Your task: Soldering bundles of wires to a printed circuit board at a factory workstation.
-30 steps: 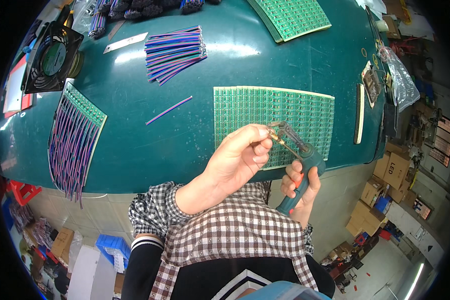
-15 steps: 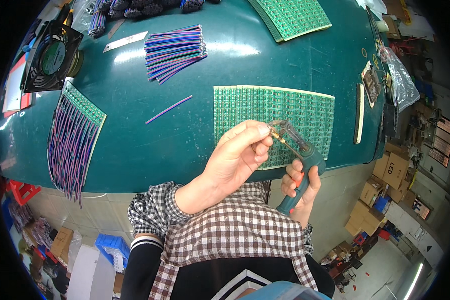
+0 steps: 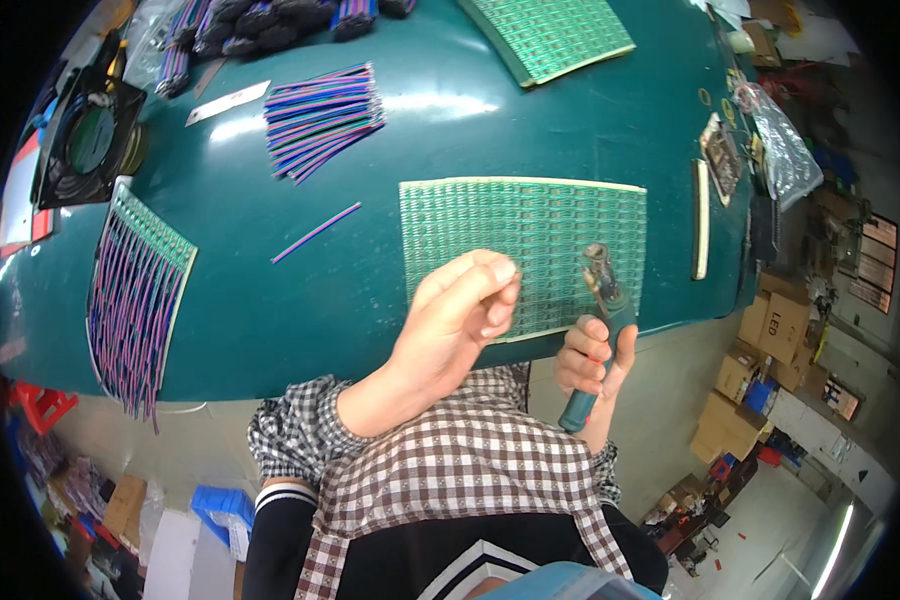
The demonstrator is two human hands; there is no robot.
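My right hand (image 3: 592,362) is wrapped round the dark green handle of a soldering gun (image 3: 615,315), whose dark metal head points up and away from me. To its left my left hand (image 3: 460,315) is closed, thumb pressed against the fingertips; whatever is in that pinch, if anything, is too small to see. Beneath both lies a large panel of small green circuit boards (image 3: 540,215), partly hidden by my left hand and the tool. A single pink, blue and dark wire strip (image 3: 316,232) rests on the table left of the panel.
On the green table (image 3: 270,330) are a pile of cut wire strips (image 3: 322,120), stacked board panels (image 3: 560,38), and a board with long wires (image 3: 135,300) over the near edge. A black fan (image 3: 88,140) stands far left. A pale strip (image 3: 700,220) lies right.
My left hand has come away from the soldering gun's tip, leaving a gap. The tool has turned more upright. The whole view has shifted slightly.
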